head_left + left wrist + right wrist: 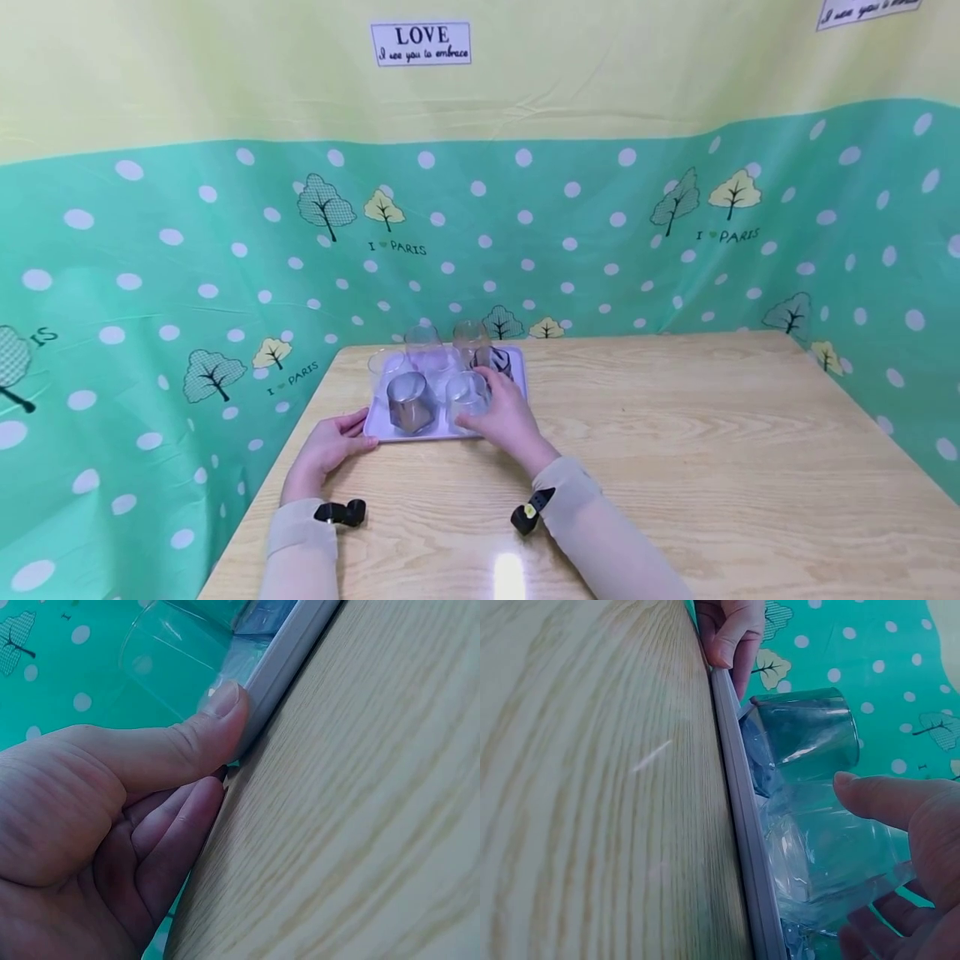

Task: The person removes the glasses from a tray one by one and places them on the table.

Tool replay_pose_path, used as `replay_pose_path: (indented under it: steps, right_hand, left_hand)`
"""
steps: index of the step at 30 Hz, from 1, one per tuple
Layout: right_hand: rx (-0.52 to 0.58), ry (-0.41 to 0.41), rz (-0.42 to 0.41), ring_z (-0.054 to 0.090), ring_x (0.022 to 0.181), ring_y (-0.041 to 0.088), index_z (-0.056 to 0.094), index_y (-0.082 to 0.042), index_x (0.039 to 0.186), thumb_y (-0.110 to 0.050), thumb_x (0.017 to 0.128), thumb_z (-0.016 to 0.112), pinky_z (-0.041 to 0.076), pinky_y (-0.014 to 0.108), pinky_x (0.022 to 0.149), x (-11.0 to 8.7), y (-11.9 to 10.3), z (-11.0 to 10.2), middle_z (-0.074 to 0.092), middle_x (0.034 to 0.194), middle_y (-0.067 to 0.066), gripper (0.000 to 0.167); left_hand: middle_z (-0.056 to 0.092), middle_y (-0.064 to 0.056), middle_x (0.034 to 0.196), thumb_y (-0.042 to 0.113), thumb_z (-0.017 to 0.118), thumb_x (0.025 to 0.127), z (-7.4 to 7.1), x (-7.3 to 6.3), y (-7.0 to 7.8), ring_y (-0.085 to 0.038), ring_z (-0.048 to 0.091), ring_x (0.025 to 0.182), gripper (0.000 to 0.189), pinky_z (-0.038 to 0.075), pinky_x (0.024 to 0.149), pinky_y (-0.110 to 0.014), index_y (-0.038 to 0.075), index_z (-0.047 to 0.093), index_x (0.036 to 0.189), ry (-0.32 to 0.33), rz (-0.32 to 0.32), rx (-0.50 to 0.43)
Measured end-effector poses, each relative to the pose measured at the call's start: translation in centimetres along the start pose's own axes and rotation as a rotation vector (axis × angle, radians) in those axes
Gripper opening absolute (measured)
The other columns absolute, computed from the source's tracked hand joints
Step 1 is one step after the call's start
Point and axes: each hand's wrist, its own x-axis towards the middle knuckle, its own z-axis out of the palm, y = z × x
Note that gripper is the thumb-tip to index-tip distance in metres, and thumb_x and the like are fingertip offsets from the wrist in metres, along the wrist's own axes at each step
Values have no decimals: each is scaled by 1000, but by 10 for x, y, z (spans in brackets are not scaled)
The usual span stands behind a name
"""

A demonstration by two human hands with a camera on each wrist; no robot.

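A lilac tray (444, 436) lies at the table's far left, bearing several drinking glasses. My left hand (330, 448) pinches the tray's near left corner, thumb on the rim and fingers lower at its side. With my right hand (513, 419) I hold a clear glass (829, 851) at the tray's front, thumb on one side and fingers round the other. Left of it stands a grey tinted, faceted glass (411, 404). Behind are clear glasses, one at the left (388, 365), and a faintly amber glass (471, 335). A dark-patterned glass (500, 362) is partly hidden behind my right hand.
The wooden table (675, 433) extends far to the right of the tray. Its left edge runs close by my left hand. A green dotted cloth (525, 250) hangs behind the table and along both sides. Each wrist wears a black strap with a small camera.
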Motion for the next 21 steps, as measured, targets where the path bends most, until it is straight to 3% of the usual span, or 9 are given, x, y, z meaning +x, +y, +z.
replay_pose_path:
  steps: [12,21]
  right_hand:
    - [37,4,23,61,132,34,51,-14,155,-26,75,100,49,53,114,1,-5,-2,63,147,13,94]
    - [212,30,10,57,137,31,50,-17,158,-15,74,98,47,48,117,-3,-9,-9,60,151,13,97]
  left_hand:
    - [50,-20,157,28,91,87,-3,2,3,-48,30,155,81,20,126,-65,8,55,156,2,-6,7]
    - [49,-20,158,28,91,88,-2,-1,3,-49,31,154,79,22,125,-66,9,55,156,-1,-4,32]
